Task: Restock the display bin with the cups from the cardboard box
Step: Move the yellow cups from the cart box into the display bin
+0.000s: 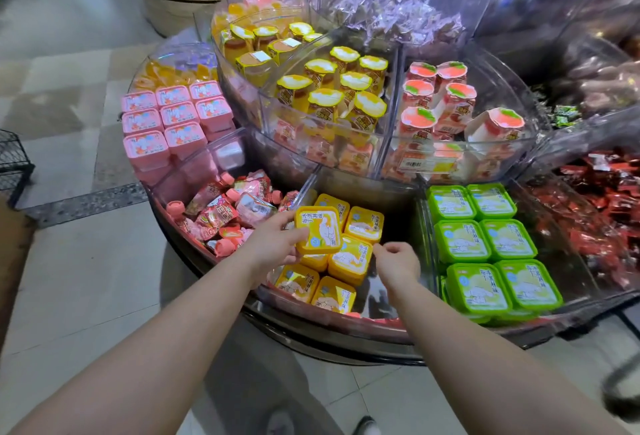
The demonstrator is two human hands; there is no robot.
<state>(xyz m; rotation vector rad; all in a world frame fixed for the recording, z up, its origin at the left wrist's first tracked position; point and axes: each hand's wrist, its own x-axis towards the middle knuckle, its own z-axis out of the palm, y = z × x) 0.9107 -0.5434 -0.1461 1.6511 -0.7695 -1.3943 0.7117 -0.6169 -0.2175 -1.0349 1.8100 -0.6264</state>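
Yellow square plastic cup (318, 230) with a printed film lid sits in my left hand (277, 244), the grip closed on its left edge and underside, raised just above the middle compartment of the round clear-walled display bin (346, 322). My right hand (398, 263) hovers beside it over the same compartment, fingers loosely curled and holding nothing. Below lie other yellow cups (349, 260), stacked unevenly toward the left side, with bare dark floor of the bin on the right. Green square cups (485, 244) fill the compartment to the right in neat rows; pink spouted pouches (225, 216) are heaped in the one to the left. Pink square cups (169, 119) stand further left. On the upper tier I see tall yellow-lidded cups (343, 88) and tall pink-lidded cups (446, 99). Pale tiled floor (86, 279) surrounds the stand.
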